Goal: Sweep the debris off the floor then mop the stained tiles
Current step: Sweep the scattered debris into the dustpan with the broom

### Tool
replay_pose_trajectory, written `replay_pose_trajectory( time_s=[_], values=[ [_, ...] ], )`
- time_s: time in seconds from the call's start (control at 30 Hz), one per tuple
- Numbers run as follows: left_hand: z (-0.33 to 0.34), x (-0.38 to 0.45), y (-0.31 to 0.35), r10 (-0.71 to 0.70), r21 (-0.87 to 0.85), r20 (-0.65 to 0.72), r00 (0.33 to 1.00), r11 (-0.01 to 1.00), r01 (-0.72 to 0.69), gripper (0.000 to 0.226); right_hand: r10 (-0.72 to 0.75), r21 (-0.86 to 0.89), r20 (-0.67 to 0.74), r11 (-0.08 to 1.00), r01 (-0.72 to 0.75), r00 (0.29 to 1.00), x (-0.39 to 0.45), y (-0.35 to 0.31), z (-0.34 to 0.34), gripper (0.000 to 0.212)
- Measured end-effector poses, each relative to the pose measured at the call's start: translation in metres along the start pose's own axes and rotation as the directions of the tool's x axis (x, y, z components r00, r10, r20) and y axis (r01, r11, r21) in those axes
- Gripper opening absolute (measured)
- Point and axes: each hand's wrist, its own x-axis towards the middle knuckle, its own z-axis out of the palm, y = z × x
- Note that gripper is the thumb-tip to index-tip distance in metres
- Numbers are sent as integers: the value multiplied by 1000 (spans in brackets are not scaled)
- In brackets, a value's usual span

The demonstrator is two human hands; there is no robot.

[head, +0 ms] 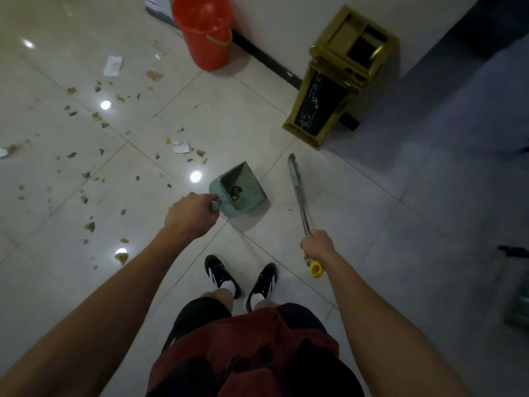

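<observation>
Standing on pale tiles, our left hand [192, 213] grips the green dustpan [239, 191] and our right hand [319, 247] grips the broom handle [299, 196]; debris [94, 156] scatters left, bare floor lies between, red bucket [206, 32] and gold bin [337, 81] line the far wall

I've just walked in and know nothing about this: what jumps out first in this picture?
The brown scraps and bits of white paper strewn over the glossy pale tiles on the left catch the eye first. At centre, the person's left hand grips a green plastic dustpan while the right hand holds a long broom with a yellow-capped handle. Against the far wall stand a red plastic bucket and a gold-trimmed litter bin.
</observation>
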Motion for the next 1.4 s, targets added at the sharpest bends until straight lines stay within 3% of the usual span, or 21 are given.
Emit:
replay_pose_trajectory(
  time_s=[0.17,0.33,0.4,0.53,0.7,0.9,1.13,1.4],
  values=[
    [22,2,41,65,32,51,997,997,-67,24,91,-2,5,996,-91,996,7,56,-26,50],
    [31,0,42,70,42,79,994,996,-73,21,130,55,83,989,-134,988,25,70,-1,48],
    [31,-1,34,52,42,89,995,998,-56,19,122,80,133,988,-133,984,27,61,17,55],
    [28,-4,8,11,49,95,995,999,-16,23,58,124,167,989,-79,984,21,24,47,42],
    [20,-6,-28,-45,99,100,994,995,35,23,23,159,236,985,-62,971,21,-21,69,65],
    [14,-4,-53,-63,117,97,993,992,51,27,-78,144,278,989,39,957,17,-53,81,66],
    [6,1,-43,-62,122,55,997,991,55,25,-129,122,211,987,104,969,2,-55,78,69],
    [14,4,9,31,88,61,998,995,-36,29,-53,80,86,996,47,995,5,-6,31,74]
  ],
)
